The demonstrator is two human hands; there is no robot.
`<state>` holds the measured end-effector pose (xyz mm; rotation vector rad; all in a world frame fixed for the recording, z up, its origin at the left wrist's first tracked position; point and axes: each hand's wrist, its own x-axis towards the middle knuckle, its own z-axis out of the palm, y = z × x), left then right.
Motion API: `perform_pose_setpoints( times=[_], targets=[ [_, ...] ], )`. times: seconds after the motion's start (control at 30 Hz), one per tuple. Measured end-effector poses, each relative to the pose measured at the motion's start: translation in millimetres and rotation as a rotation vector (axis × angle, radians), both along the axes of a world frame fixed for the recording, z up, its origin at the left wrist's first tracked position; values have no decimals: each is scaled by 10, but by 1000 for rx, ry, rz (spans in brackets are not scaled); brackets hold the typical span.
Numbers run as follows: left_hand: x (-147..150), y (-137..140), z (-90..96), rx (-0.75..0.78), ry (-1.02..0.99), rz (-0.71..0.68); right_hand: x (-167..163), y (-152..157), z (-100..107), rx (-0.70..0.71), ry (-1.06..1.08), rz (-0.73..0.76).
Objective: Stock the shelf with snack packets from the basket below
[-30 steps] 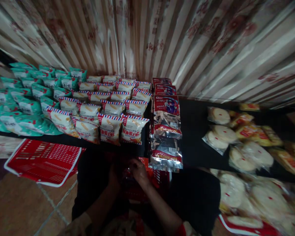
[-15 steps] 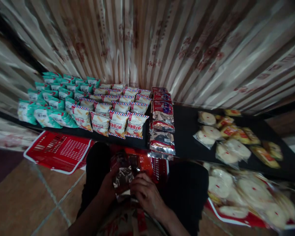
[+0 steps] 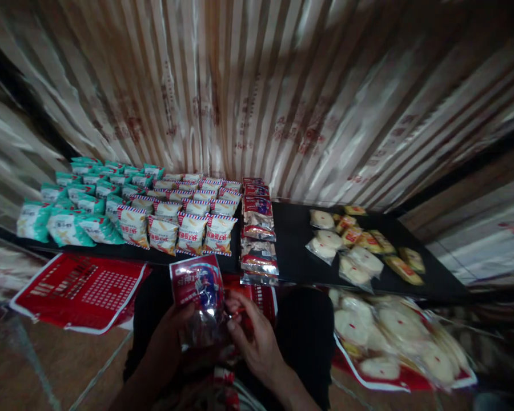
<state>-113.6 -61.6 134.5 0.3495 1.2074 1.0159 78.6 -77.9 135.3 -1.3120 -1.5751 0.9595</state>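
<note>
Over my lap, my left hand (image 3: 171, 331) is closed around the left side of a dark red and silver foil snack pouch (image 3: 200, 285). The pouch stands tilted, its printed front toward me. At its right edge, the thumb and fingers of my right hand (image 3: 255, 337) are pinched together; I cannot make out what is between them. A row of similar foil pouches (image 3: 259, 222) lies overlapping on the black table (image 3: 295, 245) just beyond. Left of that row stand white snack bags (image 3: 192, 231) with striped edges.
Teal snack bags (image 3: 71, 222) fill the table's left end. Clear-wrapped round pale pieces (image 3: 325, 245) and yellow packets (image 3: 368, 240) lie to the right. Below are a red bag (image 3: 77, 291) at left and a pile of wrapped pale pieces (image 3: 402, 319) at right. A striped curtain (image 3: 223, 85) hangs behind.
The foil pouch has come up toward the table edge, with its red printed front now showing. My right hand has shifted to the pouch's right edge. The view has tilted up and turned right.
</note>
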Motion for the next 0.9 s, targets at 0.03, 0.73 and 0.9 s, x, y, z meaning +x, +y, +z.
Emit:
perform_pose_setpoints(
  times=[0.03, 0.73, 0.9],
  targets=[
    [70, 16, 70, -1, -37, -68, 2, 21, 22, -50, 64, -43],
    [1012, -21, 304, 215, -252, -534, 583, -9, 148, -272, 752, -523],
    [1109, -37, 113, 211, -112, -600, 702, -2, 142, -332, 824, -515]
  ],
)
